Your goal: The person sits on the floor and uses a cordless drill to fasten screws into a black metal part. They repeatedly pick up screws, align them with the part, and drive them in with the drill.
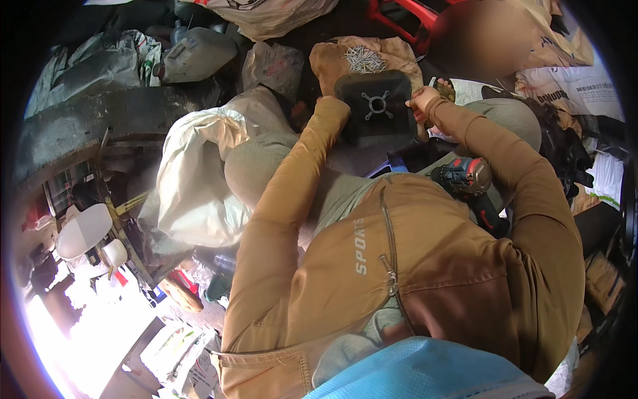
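From here I see a big white sack point(189, 193), a cloudy jug point(201, 56), a red frame point(426, 14) and a white oval thing point(85, 231)

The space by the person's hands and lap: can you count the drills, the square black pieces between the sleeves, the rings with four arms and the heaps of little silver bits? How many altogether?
Square black piece: 1
Ring with four arms: 1
Drill: 1
Heap of silver bits: 1 (bits too small to count singly)
Total: 4

Dark grey ledge point(73, 130), left of the hands point(424, 100); glaring white light point(86, 339), farther left and nearer the body
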`<state>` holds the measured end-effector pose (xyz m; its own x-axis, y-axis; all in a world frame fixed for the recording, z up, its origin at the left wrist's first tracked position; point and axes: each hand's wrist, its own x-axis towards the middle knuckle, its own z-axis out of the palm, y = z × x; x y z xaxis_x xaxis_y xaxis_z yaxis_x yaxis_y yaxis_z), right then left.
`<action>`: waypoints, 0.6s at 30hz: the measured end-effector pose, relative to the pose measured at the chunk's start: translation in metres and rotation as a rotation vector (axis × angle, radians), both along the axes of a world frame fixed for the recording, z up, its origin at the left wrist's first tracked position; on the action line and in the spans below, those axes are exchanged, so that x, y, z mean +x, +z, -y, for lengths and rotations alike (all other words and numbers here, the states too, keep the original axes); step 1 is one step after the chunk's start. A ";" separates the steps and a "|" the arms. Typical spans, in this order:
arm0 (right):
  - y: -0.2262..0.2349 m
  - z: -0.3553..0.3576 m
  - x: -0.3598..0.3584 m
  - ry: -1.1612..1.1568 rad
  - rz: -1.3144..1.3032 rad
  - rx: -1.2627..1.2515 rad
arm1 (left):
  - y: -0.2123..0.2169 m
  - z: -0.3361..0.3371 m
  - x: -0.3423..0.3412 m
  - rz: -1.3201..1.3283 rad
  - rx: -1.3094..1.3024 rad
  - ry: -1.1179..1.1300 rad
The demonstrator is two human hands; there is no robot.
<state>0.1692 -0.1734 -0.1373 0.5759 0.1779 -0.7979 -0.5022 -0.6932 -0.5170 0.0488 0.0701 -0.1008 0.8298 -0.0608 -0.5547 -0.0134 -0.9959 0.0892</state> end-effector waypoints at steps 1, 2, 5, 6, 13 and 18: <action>0.000 0.000 0.001 0.011 -0.057 -0.031 | 0.004 -0.001 0.002 -0.028 0.063 -0.122; 0.001 0.000 0.003 0.208 0.121 -0.092 | 0.009 -0.001 0.005 -0.052 0.120 -0.234; 0.008 0.001 0.007 0.445 0.408 -0.205 | 0.037 0.002 0.009 -0.112 -0.009 -0.042; 0.012 0.000 0.007 0.503 0.459 -0.262 | 0.051 0.001 0.009 -0.104 -0.002 0.005; 0.052 0.007 0.036 0.669 0.687 -0.011 | 0.156 -0.066 -0.126 1.328 -0.835 0.967; 0.092 -0.001 0.007 0.628 0.469 0.141 | 0.160 -0.162 -0.267 0.843 -0.154 1.574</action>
